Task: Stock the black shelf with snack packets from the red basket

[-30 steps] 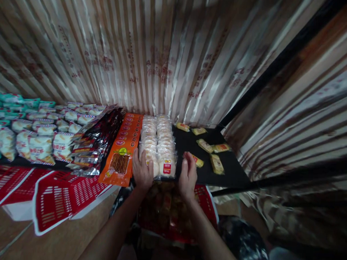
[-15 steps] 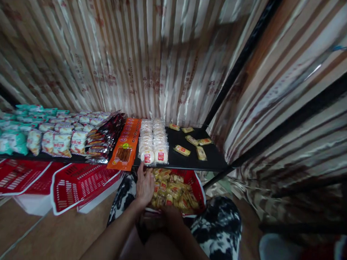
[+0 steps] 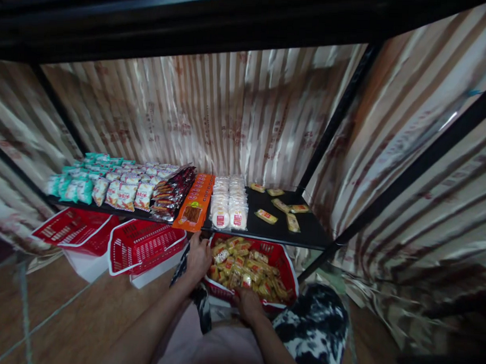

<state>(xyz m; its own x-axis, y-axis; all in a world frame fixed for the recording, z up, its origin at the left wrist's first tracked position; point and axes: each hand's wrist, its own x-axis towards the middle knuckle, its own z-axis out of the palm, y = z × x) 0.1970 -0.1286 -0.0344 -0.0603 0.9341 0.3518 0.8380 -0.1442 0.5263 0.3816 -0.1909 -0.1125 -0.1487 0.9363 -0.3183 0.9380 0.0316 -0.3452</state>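
A red shopping basket (image 3: pixel 294 276) with a pale rim stands between my knees, partly under the shelf's front edge. Many small yellow-wrapped snack packs (image 3: pixel 259 275) fill it. My left hand (image 3: pixel 199 256) is at the basket's left rim, thumb on the inner side and fingers along the outside. At the front rim, my right hand (image 3: pixel 248 303) is closed, with most of its fingers hidden below. Above the basket, several loose yellow packs (image 3: pixel 266 217) lie scattered on the right part of the black shelf (image 3: pixel 261 233), beside rows of round white packaged crackers (image 3: pixel 229 216).
Further left on the shelf are an orange snack packet (image 3: pixel 192 212), dark red packets (image 3: pixel 171 193), white bags (image 3: pixel 125 194) and teal bags (image 3: pixel 77 189). More red baskets (image 3: pixel 147 247) stand on the tiled floor at left. A black post (image 3: pixel 361 220) rises at right, before striped curtain.
The view has tilted up and shifted left, bringing in the upper shelf. More of the basket now shows before the shelf edge. My left hand has drawn back from beneath the crackers to the basket's side.
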